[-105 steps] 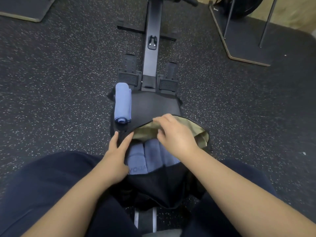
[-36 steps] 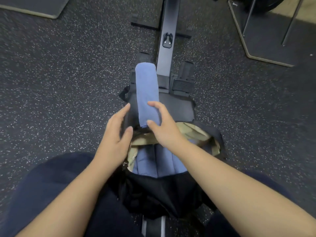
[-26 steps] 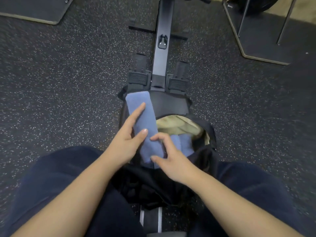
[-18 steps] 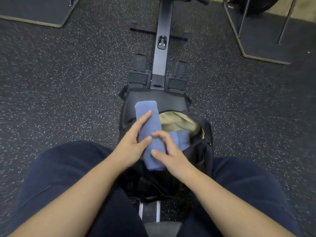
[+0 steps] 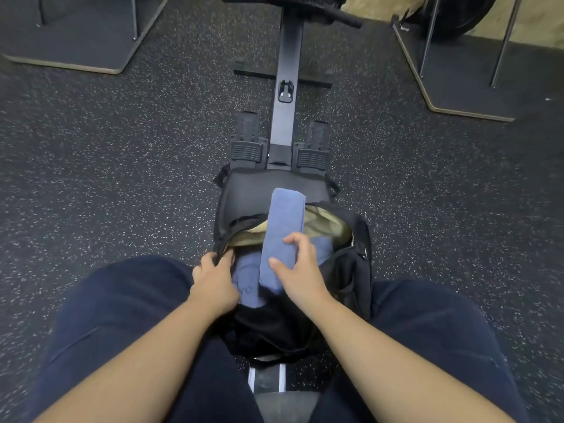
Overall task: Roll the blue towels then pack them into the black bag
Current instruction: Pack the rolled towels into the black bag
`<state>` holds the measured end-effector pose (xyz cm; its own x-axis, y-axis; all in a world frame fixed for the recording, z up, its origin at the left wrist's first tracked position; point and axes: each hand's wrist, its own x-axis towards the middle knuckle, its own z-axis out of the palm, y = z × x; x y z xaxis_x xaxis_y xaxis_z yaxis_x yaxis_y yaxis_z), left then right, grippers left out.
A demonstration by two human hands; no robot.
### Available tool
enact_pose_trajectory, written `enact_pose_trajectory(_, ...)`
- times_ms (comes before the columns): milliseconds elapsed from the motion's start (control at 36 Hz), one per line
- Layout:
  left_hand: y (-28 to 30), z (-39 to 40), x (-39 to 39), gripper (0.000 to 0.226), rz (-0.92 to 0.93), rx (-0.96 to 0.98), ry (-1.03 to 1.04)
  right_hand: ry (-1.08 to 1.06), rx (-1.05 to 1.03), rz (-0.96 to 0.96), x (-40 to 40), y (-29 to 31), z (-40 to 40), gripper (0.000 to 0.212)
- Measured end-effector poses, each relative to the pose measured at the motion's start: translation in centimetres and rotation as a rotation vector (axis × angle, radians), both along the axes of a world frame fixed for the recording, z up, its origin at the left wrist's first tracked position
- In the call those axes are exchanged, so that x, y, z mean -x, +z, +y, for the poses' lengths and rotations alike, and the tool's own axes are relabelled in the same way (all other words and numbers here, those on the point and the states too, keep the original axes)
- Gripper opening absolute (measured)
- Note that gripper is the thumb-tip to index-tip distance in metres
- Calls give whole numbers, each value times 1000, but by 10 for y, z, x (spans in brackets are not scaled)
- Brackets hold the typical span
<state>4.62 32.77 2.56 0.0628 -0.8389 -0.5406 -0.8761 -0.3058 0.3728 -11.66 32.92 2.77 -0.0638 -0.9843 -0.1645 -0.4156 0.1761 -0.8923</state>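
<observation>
The black bag (image 5: 274, 187) lies open on the rowing machine between my knees, showing a tan lining (image 5: 329, 227). My right hand (image 5: 297, 270) grips the near end of a rolled blue towel (image 5: 285, 224), which slants over the bag's mouth with its far end on the bag's black top. Rolled blue towels (image 5: 245, 276) lie packed inside, one to the left of the held roll and another partly hidden to its right. My left hand (image 5: 213, 279) grips the left edge of the bag's opening.
The rowing machine's rail (image 5: 288, 87) and two footrests (image 5: 247, 141) run ahead of the bag. Speckled black rubber floor lies on both sides. Platforms with metal legs stand at the back left (image 5: 76, 35) and back right (image 5: 464, 71). My dark-trousered legs fill the foreground.
My right hand has swung the rolled towel to the right, over the middle of the bag's mouth. My left hand let go of the towel and took the bag's left edge.
</observation>
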Motion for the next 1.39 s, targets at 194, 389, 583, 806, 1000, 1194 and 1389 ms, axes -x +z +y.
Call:
enact_pose_trajectory(194,9,10,0,57,107,147,-61,79,-92,166,-14,-20,18,39)
enact_pose_trajectory(389,2,9,-7,70,227,169,36,189,-210,256,-13,-19,33,41)
enact_pose_trajectory(583,-3,1,-5,83,329,128,120,335,-399,323,-3,-8,49,41)
enact_pose_trajectory(806,1,6,-12,85,299,116,51,275,-268,280,-8,-3,48,29)
enact_pose_trajectory(1000,11,15,-17,83,159,91,-49,403,-192,809,3,-5,35,33)
enact_pose_trajectory(1194,17,23,-18,84,48,47,-82,441,-286,1557,64,26,9,43)
enact_pose_trajectory(1389,23,27,-18,91,122,58,-40,371,-375,1432,95,56,28,61)
